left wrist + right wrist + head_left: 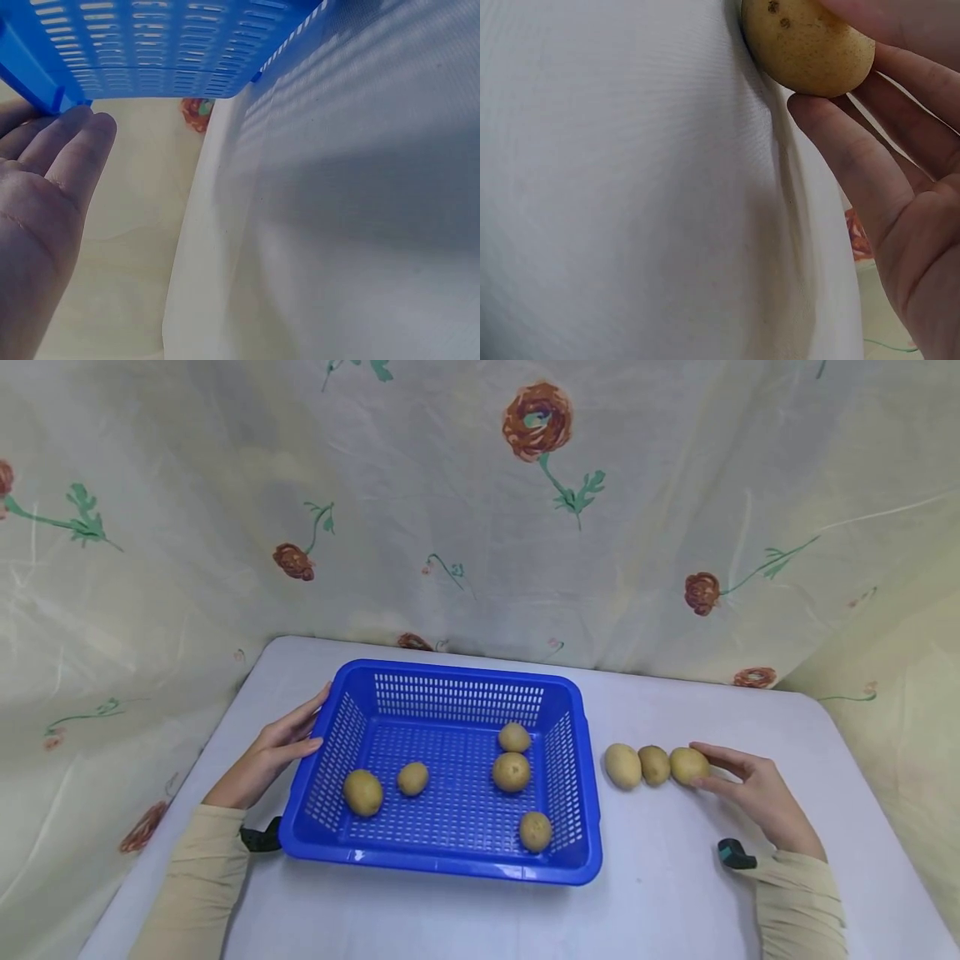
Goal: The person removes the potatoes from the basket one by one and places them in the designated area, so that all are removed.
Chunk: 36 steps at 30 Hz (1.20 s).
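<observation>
In the head view a blue plastic basket (442, 872) stands on the table with several potatoes inside, spread apart; one large potato (363, 792) lies near its left wall. My left hand (273, 752) rests against the basket's left rim, fingers fairly straight; in the left wrist view these fingers (82, 154) touch the rim from outside. To the right of the basket, three potatoes lie in a row. My right hand (765, 793) holds the rightmost potato (687, 766) between thumb and fingers. The right wrist view shows this potato (810, 52) close up, partly covered by the thumb.
Two more potatoes, an oval one (623, 767) and a smaller brownish one (655, 765), lie between the basket and my right hand. A white cloth covers the table (652, 902). Behind it hangs a flowered curtain (450, 485). Dark straps sit at both wrists.
</observation>
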Motion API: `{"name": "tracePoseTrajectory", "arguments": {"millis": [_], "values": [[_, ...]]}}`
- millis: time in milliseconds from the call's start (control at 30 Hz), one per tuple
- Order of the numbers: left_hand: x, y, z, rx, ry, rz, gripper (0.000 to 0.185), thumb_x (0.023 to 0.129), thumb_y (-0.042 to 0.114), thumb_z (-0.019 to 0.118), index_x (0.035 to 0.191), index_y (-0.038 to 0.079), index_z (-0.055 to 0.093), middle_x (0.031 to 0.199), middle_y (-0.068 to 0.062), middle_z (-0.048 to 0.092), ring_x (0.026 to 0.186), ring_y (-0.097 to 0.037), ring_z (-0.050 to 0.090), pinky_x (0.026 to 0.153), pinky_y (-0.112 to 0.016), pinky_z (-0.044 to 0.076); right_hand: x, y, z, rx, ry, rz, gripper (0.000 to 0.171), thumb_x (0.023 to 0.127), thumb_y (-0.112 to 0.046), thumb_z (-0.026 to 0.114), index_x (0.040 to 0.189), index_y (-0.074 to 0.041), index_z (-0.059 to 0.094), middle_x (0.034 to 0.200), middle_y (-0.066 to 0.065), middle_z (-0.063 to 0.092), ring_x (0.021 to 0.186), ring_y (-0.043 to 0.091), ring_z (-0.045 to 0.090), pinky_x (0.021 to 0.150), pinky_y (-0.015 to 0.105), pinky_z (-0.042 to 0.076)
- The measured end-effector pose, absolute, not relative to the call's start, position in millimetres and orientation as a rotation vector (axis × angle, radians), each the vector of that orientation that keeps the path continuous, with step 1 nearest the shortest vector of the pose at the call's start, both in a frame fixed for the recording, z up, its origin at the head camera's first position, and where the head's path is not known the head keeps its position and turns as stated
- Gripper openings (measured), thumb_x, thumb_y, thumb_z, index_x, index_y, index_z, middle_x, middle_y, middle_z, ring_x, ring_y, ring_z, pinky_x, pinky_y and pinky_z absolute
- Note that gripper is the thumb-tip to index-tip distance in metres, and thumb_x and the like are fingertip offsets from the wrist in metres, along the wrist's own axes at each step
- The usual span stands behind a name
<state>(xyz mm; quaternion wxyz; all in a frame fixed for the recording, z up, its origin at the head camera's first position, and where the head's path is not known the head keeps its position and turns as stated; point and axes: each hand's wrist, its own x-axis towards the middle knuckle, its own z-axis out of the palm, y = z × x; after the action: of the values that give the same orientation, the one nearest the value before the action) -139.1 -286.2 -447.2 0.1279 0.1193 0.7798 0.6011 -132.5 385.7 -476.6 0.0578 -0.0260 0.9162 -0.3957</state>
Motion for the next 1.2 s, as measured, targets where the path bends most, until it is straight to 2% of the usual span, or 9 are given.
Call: {"name": "tracePoseTrajectory", "arguments": {"millis": [567,900,1200], "values": [[-140.1,-287.2,-448.4,0.354,2.260,1.756,0.069,0.106,0.023,0.053,0.167,0.025,0.019,0.176,-0.004,0.014,0.160,-0.042,0.017,0.122,-0.076,0.011,-132.8,384.9,-477.6,-0.119,2.697,-1.314,0.062,0.095,-0.033,0.076,0.147,-0.005,0.056,0.131,-0.029,0.059,0.117,-0.026,0.045,0.090,-0.001,0.041],[-140.5,-286.8,-448.5,0.361,2.263,1.758,0.069,0.106,0.022,0.053,0.167,0.025,0.020,0.176,-0.004,0.014,0.160,-0.041,0.016,0.122,-0.077,0.011,-130.7,384.1,-471.2,-0.098,2.738,-1.360,0.060,0.097,-0.030,0.074,0.149,-0.006,0.055,0.141,-0.016,0.064,0.121,-0.023,0.047,0.091,-0.002,0.040],[-139.9,-286.1,-447.3,0.358,2.268,1.752,0.070,0.106,0.023,0.054,0.167,0.026,0.020,0.176,-0.003,0.014,0.160,-0.042,0.016,0.121,-0.077,0.011,-129.4,378.7,-461.5,-0.039,2.764,-1.416,0.061,0.097,-0.030,0.074,0.149,-0.006,0.054,0.139,-0.021,0.063,0.119,-0.018,0.055,0.092,-0.001,0.044]]}}
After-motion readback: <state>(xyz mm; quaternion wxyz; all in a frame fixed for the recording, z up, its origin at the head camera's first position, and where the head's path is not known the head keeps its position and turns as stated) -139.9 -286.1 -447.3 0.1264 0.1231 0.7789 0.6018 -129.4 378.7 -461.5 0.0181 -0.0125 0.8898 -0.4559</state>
